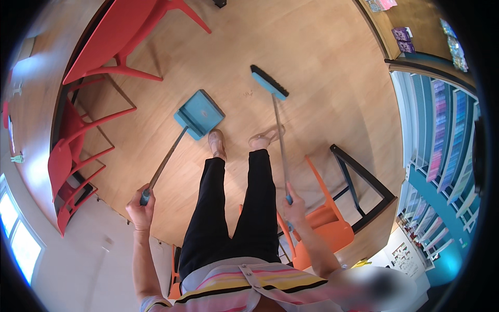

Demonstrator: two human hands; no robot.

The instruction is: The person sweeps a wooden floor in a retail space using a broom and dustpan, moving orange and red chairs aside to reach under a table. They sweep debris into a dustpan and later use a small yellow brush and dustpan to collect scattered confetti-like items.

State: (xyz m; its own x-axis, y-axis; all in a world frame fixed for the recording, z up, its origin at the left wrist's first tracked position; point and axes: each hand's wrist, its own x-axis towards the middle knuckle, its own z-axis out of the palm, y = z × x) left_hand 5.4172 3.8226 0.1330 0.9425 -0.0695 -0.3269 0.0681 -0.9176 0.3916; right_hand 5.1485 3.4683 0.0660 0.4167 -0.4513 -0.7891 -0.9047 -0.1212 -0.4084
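Note:
My left hand grips the top of a long handle that runs down to a blue dustpan resting on the wooden floor just ahead of my feet. My right hand holds the thin handle of a blue broom; its black-bristled head sits on the floor farther ahead, right of the dustpan. A small patch of crumbs lies between the pan and the broom head. My legs in black trousers stand between both handles.
Red chairs stand by a wooden table at the left. An orange chair and a black-framed table are close behind my right side. Blue shelves with coloured items line the right wall.

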